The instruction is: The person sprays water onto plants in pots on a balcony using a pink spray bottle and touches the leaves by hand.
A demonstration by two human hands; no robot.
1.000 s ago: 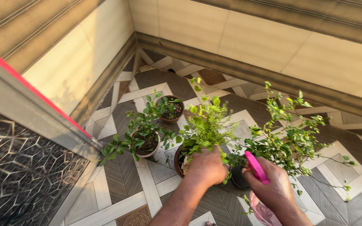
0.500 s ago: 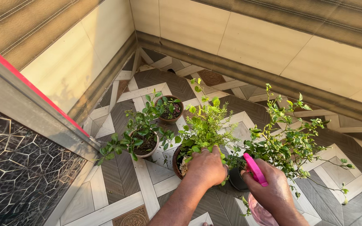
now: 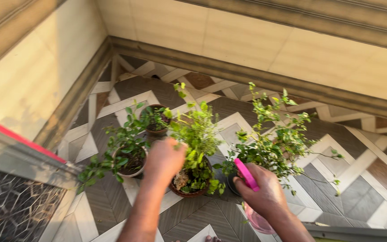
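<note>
Setting: a corner of a floor (image 3: 363,152) tiled in brown, grey and cream chevron bands, edged by cream walls with a dark skirting; 4 potted plants stand grouped near the corner.
Left hand: the left hand (image 3: 164,160) reaches down over the middle plant, fingers curled into its foliage by the pot rim; whether it grips a stem or only rests there, I cannot tell.
Middle plant: a bushy light-green plant in a round terracotta pot (image 3: 192,177), upright, its soil partly visible below the left hand.
Right hand: the right hand (image 3: 265,193) is clenched around a spray bottle, knuckles up, just right of the middle plant.
Spray bottle: a translucent pink plastic spray bottle with a bright pink trigger head (image 3: 247,175); the head points up and left toward the leaves, the bottle body hangs below the hand.
Right plant: a leggy small-leaved shrub in a dark pot (image 3: 274,143), just beside the right hand, its branches spreading to the right.
Left plant: a dark-leaved plant in a pale round pot (image 3: 128,159), just left of the left forearm.
Back plant: a small green plant in a brown pot (image 3: 155,120), behind the others, nearer the corner.
Near edge: a red-trimmed ledge with a patterned grille (image 3: 14,197) at lower left.
</note>
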